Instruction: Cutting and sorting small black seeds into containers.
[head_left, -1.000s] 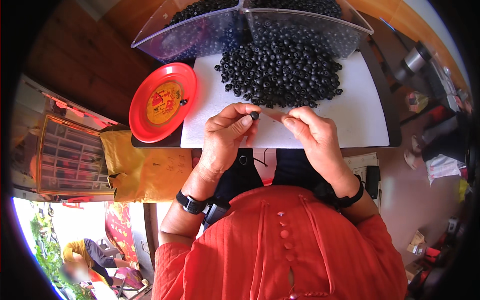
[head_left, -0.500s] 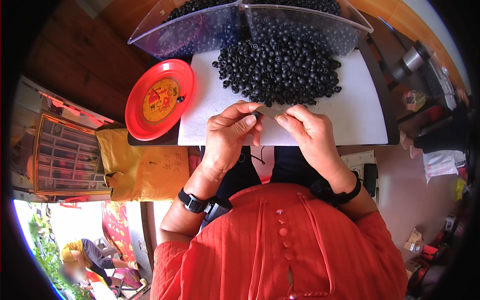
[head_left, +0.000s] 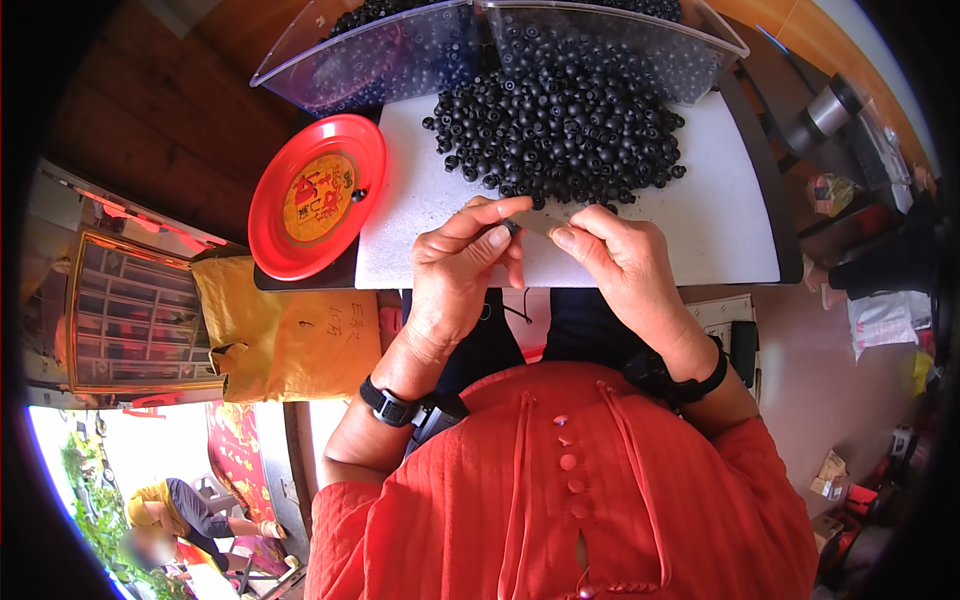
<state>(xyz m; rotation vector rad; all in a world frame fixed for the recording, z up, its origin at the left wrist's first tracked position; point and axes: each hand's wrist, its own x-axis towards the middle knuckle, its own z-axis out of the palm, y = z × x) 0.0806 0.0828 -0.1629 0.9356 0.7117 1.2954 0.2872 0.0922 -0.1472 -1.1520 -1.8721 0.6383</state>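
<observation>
My left hand [head_left: 455,250] pinches a small black bead-like piece [head_left: 513,227] between thumb and fingers, its index finger stretched above it. Close on the right, my right hand [head_left: 615,250] grips a thin, flat grey blade [head_left: 541,222], whose tip points at the piece. Whether blade and piece touch, I cannot tell. Both hands hover over the near edge of a white board [head_left: 715,225]. Just beyond them spreads a heap of similar black pieces [head_left: 560,135]. A red plate [head_left: 268,215] at the left bears a single black piece [head_left: 358,195].
Two clear plastic bins [head_left: 390,60] of black pieces stand behind the heap. Left of my lap is a yellow sack [head_left: 290,345]. A metal tumbler [head_left: 828,112] lies at the far right. Another person [head_left: 185,510] sits at the lower left.
The blade has drawn slightly right, away from the piece, and tilted so it looks darker. My left hand keeps its pinch and has hardly moved.
</observation>
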